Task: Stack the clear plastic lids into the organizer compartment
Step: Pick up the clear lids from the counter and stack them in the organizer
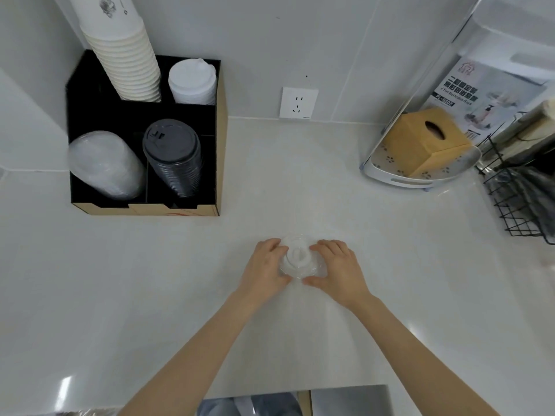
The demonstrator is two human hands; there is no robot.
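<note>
A small stack of clear plastic lids [301, 259] rests on the white counter in the middle of the head view. My left hand [265, 265] cups its left side and my right hand [338, 267] cups its right side, fingers curled around the rims. At the back left stands the black organizer [222, 163]. Its front left compartment holds a leaning stack of clear lids [103, 163].
The organizer also holds black lids [174, 157], white lids [192, 82] and a tall stack of paper cups [126, 58]. A wall socket [298, 103] is behind. At right are a wooden tissue box [426, 139] on a tray and a black wire basket [519, 199].
</note>
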